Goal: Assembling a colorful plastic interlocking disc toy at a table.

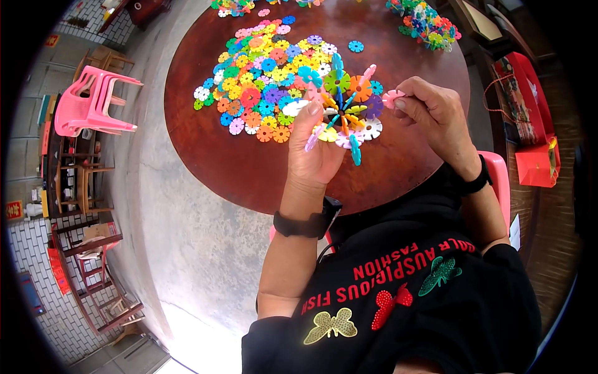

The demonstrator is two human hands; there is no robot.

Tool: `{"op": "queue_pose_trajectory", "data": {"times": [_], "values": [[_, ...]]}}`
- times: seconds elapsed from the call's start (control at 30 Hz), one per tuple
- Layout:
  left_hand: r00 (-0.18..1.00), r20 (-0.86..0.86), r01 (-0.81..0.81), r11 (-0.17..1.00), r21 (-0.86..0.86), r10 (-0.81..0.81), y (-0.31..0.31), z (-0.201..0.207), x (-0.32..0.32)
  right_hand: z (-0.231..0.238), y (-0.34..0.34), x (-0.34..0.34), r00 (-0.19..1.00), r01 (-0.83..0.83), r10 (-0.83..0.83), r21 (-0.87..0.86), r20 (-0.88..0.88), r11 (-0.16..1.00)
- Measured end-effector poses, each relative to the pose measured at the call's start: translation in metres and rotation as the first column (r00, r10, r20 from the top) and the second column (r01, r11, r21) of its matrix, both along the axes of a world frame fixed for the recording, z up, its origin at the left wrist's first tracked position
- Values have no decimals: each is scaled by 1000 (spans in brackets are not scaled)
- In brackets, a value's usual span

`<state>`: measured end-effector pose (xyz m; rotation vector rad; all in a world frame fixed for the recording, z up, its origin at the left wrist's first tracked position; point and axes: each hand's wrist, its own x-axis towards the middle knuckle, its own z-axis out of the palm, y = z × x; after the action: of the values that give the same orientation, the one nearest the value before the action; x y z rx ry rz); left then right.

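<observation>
My left hand (316,148) grips a ball-like cluster of interlocked plastic snowflake discs (341,117) in many colours, held above the table. Its thumb presses beside a white disc at the cluster's left; the other fingers are mostly hidden behind it. Just to the right of the cluster, my right hand (433,112) pinches a single pink snowflake disc (392,98) between thumb and fingers. That pink disc is apart from the cluster. Behind and to the left, a big loose pile of snowflake discs (250,98) is spread over the round brown table (224,168).
More joined disc clusters stand at the table's far edge, one (430,28) at the right. One blue disc (355,46) lies alone. Stacked pink plastic chairs (93,103) and wooden chairs are at the left. A red bag (537,165) sits at the right.
</observation>
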<state>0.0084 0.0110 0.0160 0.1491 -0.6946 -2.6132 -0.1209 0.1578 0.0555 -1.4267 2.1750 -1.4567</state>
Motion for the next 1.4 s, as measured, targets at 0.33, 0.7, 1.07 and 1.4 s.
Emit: {"op": "queue_pose_trajectory", "data": {"times": [0.33,0.7,1.07,1.4], "values": [[998,5,68,998,11,-68,-1,-1,2,-3,0,-3,950,-72,78,31,-304,997],[997,76,13,1000,7,-14,7,5,2,-6,-3,8,867,-13,-4,-31,-498,999],[1000,-12,-14,992,-127,13,3,-1,-7,-6,-5,-10,959,-98,108,50,-260,994],[962,-214,-118,964,238,170,-44,-5,7,-37,-12,-36,861,-18,179,322,-477,947]]}}
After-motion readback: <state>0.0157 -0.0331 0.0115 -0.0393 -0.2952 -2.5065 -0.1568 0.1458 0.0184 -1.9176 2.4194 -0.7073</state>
